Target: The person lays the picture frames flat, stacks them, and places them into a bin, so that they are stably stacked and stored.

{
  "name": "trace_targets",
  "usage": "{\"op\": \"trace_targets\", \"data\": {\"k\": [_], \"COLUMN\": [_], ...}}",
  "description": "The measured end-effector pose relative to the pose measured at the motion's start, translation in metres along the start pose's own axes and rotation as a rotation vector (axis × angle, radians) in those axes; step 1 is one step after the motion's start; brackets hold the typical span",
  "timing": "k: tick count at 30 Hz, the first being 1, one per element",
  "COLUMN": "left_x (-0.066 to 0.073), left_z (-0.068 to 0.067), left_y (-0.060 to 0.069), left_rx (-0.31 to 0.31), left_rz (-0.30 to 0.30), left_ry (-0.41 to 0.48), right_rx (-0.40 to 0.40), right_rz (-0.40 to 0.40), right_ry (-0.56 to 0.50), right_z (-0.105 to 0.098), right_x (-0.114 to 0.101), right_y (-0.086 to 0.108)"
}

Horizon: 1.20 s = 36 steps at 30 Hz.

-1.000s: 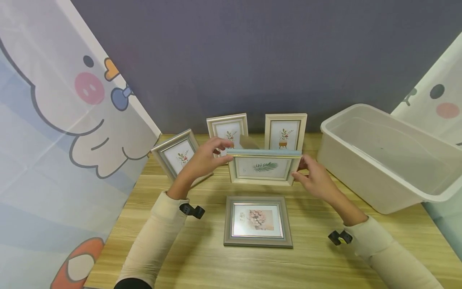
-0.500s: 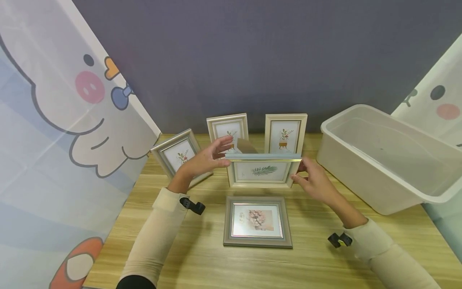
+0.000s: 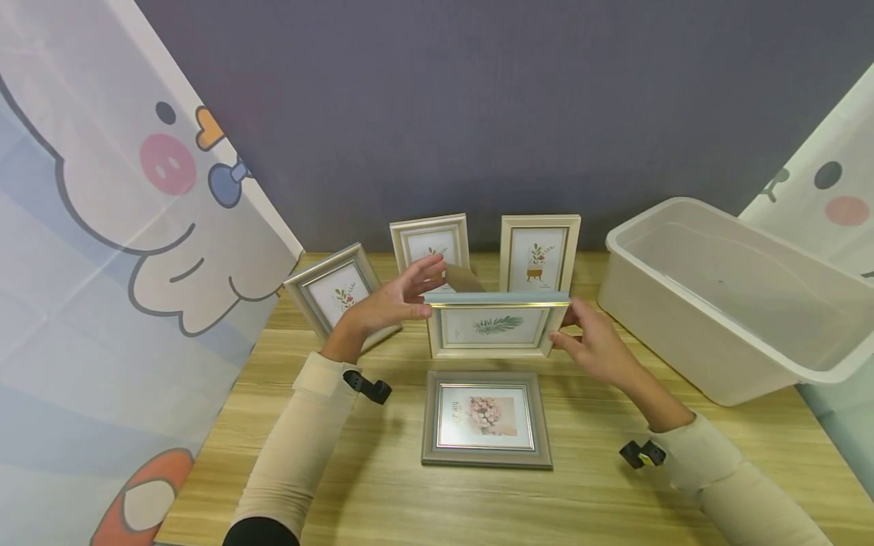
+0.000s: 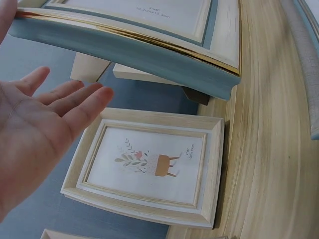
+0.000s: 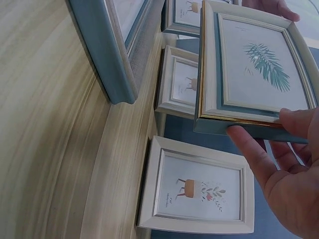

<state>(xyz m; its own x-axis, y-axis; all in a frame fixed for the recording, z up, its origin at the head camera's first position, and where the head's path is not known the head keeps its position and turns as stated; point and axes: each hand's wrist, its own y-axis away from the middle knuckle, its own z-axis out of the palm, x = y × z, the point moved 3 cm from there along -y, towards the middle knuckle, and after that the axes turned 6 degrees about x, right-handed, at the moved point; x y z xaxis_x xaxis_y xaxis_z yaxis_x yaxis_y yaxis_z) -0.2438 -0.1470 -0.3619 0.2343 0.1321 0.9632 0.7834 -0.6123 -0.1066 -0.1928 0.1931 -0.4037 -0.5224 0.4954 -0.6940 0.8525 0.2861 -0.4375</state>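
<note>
A picture frame point(image 3: 498, 326) with a green leaf print stands upright in landscape position, its blue-grey edge on top. My right hand point(image 3: 594, 341) pinches its right side between thumb and fingers, as the right wrist view shows. At its upper left corner is the thumb of my left hand point(image 3: 389, 303); the other fingers extend loosely behind, apart from the frame, and the left wrist view shows the palm point(image 4: 30, 124) facing up. A brown stand flap point(image 3: 464, 279) shows behind. Whether the lower edge touches the table is unclear. Nearer me, a frame with a pink flower print point(image 3: 486, 418) lies flat.
Behind stand a silvery frame point(image 3: 341, 296) at left, a cream frame point(image 3: 430, 235) partly hidden by my left hand, and another cream frame point(image 3: 539, 254). A white plastic bin point(image 3: 676, 326) stands at the right of the wooden table point(image 3: 410, 500), near the grey wall.
The leaf-print frame has come down and slightly toward me in the head view. My left fingers have spread away from its top corner; my right hand keeps its grip.
</note>
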Motion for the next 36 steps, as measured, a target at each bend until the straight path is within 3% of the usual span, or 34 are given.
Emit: {"op": "trace_targets", "data": {"k": [10, 26, 36], "left_x": [-0.001, 0.005, 0.011], "left_z": [0.0, 0.001, 0.004], "left_y": [0.0, 0.007, 0.011], "left_rx": [0.037, 0.179, 0.267], "left_rz": [-0.009, -0.029, -0.08], "left_ry": [-0.028, -0.105, -0.188], "right_rx": [-0.001, -0.001, -0.003], "right_rz": [0.0, 0.032, 0.038], "right_ry": [-0.006, -0.006, -0.001], "right_z": [0.001, 0.001, 0.001], "right_x": [0.0, 0.002, 0.0], "right_y": [0.0, -0.001, -0.002]}}
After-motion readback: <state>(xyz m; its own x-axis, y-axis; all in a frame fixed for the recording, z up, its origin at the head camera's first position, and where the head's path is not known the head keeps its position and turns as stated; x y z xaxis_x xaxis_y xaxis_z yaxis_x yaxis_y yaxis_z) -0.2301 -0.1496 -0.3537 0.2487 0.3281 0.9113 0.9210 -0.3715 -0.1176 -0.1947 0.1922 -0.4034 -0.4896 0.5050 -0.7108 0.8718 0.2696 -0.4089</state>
